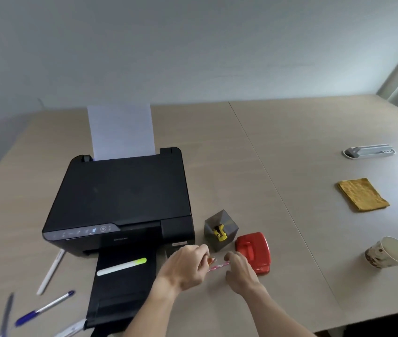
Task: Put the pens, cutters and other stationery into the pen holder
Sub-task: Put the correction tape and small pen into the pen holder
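The wide pale surface (290, 147) carries everything here. Largest on it is the black printer (125, 198), up and to the left of our fingers, with a sheet of paper standing in its feed and a white marker with a green cap (122, 266) lying on its output tray, just left of our left hand (185, 266). Further left and below lie a white pen (50, 271), a blue pen (44, 308) and two more at the frame's edge, all well apart from the fingers.

A red hole punch (253, 251) sits touching or just beside our right hand (239, 271). The grey pen holder (221, 229) stands just above both hands, between them, its open mouth tilted toward us with a yellow cutter (220, 233) already inside.

Smallest is the pink-and-white striped pen (218, 266), held between the two hands: the left fingers pinch one end, where something orange shows, and the right fingers close on the other. Its long axis runs nearly level, left to right, rising slightly rightward. We judge the next move turns on tipping that axis toward the holder's mouth straight ahead; both hands are about equally near.
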The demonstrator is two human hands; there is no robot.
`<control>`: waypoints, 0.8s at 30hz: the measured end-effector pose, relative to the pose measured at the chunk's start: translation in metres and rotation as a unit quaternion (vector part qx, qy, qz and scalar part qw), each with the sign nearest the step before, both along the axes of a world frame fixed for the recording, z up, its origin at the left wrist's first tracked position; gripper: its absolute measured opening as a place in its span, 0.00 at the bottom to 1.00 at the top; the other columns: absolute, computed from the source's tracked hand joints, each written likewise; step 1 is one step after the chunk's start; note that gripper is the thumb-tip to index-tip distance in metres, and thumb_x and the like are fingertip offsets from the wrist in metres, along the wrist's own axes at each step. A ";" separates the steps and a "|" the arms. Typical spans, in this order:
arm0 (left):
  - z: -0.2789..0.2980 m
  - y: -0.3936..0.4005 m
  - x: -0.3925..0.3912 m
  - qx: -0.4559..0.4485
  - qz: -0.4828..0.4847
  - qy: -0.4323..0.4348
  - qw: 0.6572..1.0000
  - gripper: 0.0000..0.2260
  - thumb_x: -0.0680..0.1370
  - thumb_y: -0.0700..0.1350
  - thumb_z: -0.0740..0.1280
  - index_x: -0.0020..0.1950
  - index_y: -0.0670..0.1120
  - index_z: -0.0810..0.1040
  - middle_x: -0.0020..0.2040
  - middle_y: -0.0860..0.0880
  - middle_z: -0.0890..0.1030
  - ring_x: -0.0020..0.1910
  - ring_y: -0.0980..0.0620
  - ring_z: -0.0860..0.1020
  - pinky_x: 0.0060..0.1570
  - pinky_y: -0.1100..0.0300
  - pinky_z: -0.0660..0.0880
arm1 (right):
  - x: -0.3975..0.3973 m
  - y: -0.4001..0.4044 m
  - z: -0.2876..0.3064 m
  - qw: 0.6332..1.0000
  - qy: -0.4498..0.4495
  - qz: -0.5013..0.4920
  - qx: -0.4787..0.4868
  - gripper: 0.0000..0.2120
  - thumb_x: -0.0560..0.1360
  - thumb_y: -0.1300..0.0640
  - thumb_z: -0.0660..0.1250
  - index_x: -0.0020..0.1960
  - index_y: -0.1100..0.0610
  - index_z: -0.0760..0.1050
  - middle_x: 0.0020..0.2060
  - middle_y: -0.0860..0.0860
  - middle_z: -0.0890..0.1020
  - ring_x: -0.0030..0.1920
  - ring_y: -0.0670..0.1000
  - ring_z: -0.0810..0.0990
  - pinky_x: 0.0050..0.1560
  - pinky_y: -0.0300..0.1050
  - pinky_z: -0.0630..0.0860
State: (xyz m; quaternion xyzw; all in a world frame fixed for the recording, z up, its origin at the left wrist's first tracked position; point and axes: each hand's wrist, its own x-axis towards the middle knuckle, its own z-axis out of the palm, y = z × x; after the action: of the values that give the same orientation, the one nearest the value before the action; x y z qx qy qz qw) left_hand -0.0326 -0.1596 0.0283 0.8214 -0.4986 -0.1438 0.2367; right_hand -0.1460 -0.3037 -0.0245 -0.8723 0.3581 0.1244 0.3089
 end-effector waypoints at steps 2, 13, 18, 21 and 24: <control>-0.011 0.011 -0.002 0.010 0.008 -0.006 1.000 0.07 0.79 0.49 0.58 0.46 0.50 0.74 0.40 0.52 0.80 0.35 0.56 0.76 0.31 0.66 0.69 | 0.002 0.002 -0.008 1.000 0.001 0.017 0.004 0.21 0.73 0.72 0.59 0.62 0.57 0.71 0.62 0.53 0.72 0.59 0.56 0.77 0.56 0.48 0.77; -0.070 0.030 -0.010 0.083 0.091 0.019 0.992 0.08 0.81 0.44 0.58 0.55 0.48 0.76 0.49 0.48 0.81 0.44 0.50 0.80 0.40 0.59 0.78 | -0.012 0.006 -0.035 0.998 0.040 0.040 -0.035 0.12 0.74 0.72 0.59 0.52 0.59 0.70 0.54 0.56 0.74 0.48 0.60 0.79 0.43 0.52 0.75; -0.083 0.011 -0.023 0.122 0.101 0.033 0.987 0.22 0.83 0.50 0.54 0.77 0.56 0.54 0.53 0.45 0.79 0.46 0.47 0.81 0.44 0.53 0.81 | -0.038 0.016 -0.040 0.993 0.040 0.067 -0.089 0.15 0.71 0.70 0.57 0.54 0.58 0.70 0.54 0.54 0.76 0.53 0.58 0.77 0.47 0.48 0.73; -0.088 0.003 -0.023 0.153 0.102 0.020 0.983 0.23 0.83 0.51 0.55 0.77 0.57 0.51 0.56 0.45 0.79 0.48 0.47 0.82 0.46 0.53 0.81 | -0.060 0.021 -0.041 0.988 0.027 0.098 -0.113 0.16 0.70 0.68 0.57 0.54 0.55 0.71 0.54 0.51 0.77 0.55 0.54 0.73 0.55 0.44 0.69; -0.092 -0.005 -0.017 0.166 0.112 0.014 0.980 0.23 0.83 0.48 0.58 0.76 0.55 0.55 0.57 0.44 0.80 0.51 0.48 0.82 0.48 0.52 0.81 | -0.074 0.012 -0.033 0.989 0.015 0.099 -0.112 0.16 0.71 0.67 0.58 0.54 0.53 0.71 0.53 0.49 0.76 0.53 0.56 0.76 0.53 0.45 0.70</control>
State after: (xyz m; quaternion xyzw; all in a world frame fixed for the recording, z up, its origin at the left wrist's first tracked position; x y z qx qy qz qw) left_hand -0.0496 -0.1642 -0.0638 0.8976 -0.3697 -0.2087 0.1191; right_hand -0.2199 -0.2915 -0.0570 -0.9306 0.2860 0.1266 0.1901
